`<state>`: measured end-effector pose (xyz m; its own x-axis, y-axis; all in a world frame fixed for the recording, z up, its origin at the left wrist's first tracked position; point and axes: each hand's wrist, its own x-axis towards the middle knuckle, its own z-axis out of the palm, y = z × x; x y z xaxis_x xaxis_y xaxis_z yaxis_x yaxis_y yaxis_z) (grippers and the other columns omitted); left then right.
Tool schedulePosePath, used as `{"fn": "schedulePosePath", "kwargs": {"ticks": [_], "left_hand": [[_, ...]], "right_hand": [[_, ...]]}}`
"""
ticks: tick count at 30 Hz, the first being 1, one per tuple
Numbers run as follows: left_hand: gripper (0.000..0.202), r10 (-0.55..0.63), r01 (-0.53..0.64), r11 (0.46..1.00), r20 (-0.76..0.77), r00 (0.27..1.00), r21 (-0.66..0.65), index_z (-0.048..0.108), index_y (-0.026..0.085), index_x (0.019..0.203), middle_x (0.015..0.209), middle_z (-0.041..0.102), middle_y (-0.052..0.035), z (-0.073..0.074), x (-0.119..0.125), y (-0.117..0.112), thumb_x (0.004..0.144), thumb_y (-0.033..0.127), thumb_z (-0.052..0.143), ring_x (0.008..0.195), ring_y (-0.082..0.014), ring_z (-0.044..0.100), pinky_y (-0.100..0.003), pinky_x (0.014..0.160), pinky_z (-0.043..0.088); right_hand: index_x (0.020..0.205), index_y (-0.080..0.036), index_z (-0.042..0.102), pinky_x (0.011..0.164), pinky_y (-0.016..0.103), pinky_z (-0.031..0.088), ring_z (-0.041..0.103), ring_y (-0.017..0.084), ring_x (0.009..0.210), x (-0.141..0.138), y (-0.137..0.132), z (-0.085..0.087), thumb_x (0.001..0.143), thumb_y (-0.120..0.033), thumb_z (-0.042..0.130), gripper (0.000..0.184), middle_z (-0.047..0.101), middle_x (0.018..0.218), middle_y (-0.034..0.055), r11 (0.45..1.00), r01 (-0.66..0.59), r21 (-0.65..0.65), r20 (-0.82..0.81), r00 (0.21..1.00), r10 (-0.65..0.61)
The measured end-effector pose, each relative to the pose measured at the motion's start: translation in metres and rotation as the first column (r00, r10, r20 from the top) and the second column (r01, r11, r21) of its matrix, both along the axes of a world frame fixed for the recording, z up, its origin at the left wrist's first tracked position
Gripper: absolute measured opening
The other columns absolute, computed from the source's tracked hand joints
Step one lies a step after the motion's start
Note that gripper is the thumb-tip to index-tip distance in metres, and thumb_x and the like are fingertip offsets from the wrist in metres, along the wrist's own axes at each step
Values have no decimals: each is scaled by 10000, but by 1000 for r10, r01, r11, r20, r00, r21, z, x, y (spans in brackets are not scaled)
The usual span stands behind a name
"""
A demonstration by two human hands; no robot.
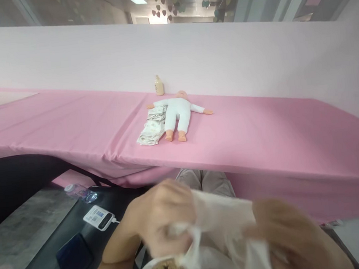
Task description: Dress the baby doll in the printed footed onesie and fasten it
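Close to my lap, a thin white cloth-like piece [227, 214] is stretched between both hands; motion blur hides its exact kind. My left hand [166, 216] is closed on its left side, fingers curled inward. My right hand [287, 234] is closed on the right side and strongly smeared. Beyond them on the pink-covered table, a baby doll [179, 111] in a white suit lies on its back, arms spread and feet toward me. A stack of folded, printed white diapers [152, 128] lies along the doll's left-hand side in the picture, partly beneath its arm.
Behind the doll stands a pale yellow pump bottle [158, 86] by the white wall. On the left, a black chair seat [51, 248] carries a plastic bottle [81, 192], a white device [99, 217] with a cable and a dark blue object [74, 255]. The pink table's [261, 131] front edge crosses before my knees.
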<state>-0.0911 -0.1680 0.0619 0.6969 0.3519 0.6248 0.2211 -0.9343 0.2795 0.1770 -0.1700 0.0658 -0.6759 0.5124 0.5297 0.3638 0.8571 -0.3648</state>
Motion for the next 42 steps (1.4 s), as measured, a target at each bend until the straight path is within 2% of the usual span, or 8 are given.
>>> {"fn": "schedulePosePath", "kwargs": {"ticks": [2, 5, 11, 18, 26, 34, 37, 42], "left_hand": [[246, 306, -282, 936, -90, 948, 211, 570, 171, 671, 537, 527, -17, 12, 3, 10, 879, 215, 445, 513, -132, 479, -275, 515, 375], [250, 469, -392, 838, -135, 873, 379, 586, 151, 723, 575, 534, -10, 15, 11, 23, 908, 242, 445, 550, -128, 486, -263, 548, 367], [259, 569, -456, 790, -213, 794, 410, 599, 143, 799, 588, 506, -3, 6, 14, 33, 934, 247, 403, 559, -123, 476, -260, 555, 350], [352, 644, -509, 659, -66, 762, 554, 455, 138, 1266, 583, 460, 33, -2, 7, 40, 916, 144, 419, 556, -114, 454, -258, 565, 357], [124, 662, -499, 654, -112, 741, 568, 573, 133, 857, 631, 435, 0, -8, 16, 41, 880, 104, 454, 595, -143, 404, -288, 567, 332], [77, 595, -608, 794, -210, 775, 6, 521, 160, 749, 843, 537, -43, -22, 22, 64, 823, 180, 524, 756, -163, 495, -273, 678, 373], [124, 539, -568, 727, -191, 820, -387, 476, 179, 699, 637, 481, 26, -41, 29, 77, 798, 227, 533, 594, -127, 449, -246, 581, 326], [260, 546, -158, 511, 177, 819, -845, 473, 192, 1033, 691, 521, 53, -72, 50, 75, 774, 182, 486, 576, -89, 454, -204, 569, 356]], "right_hand": [[981, -239, 660, 593, 234, 473, 607, 134, 617, -10, 11, 9, 862, -171, 437, 262, 666, 697, 28, 988, 139, 73, 97, 985, -146], [918, -210, 649, 566, 225, 429, 573, 118, 591, -25, 32, 9, 874, -122, 383, 284, 653, 698, 16, 960, 221, 169, 210, 944, -255], [687, -193, 612, 537, 242, 340, 508, 103, 586, -31, 47, 1, 864, -82, 407, 293, 600, 657, 6, 910, 181, 374, 171, 951, -259], [673, -182, 556, 755, 308, 341, 439, 76, 480, -39, 50, 1, 854, -122, 498, 199, 554, 521, -48, 840, 312, 444, -30, 942, -334], [741, -179, 574, 726, 307, 315, 363, 85, 431, -47, 51, -11, 865, -195, 529, 132, 446, 422, -67, 728, 464, 506, -70, 862, -501], [601, -191, 544, 747, 323, 336, 470, 154, 665, -59, 71, -35, 795, -166, 562, 197, 545, 661, 26, 709, 527, 468, -107, 830, -547], [605, -194, 525, 763, 354, 350, 489, 193, 735, -70, 77, -55, 796, -200, 561, 195, 567, 744, 63, 705, 610, 361, -149, 784, -602], [705, -191, 536, 542, 267, 332, 477, 145, 519, -88, 67, -90, 842, -230, 477, 154, 546, 564, 0, 745, 653, -134, -209, 717, -666]]}}
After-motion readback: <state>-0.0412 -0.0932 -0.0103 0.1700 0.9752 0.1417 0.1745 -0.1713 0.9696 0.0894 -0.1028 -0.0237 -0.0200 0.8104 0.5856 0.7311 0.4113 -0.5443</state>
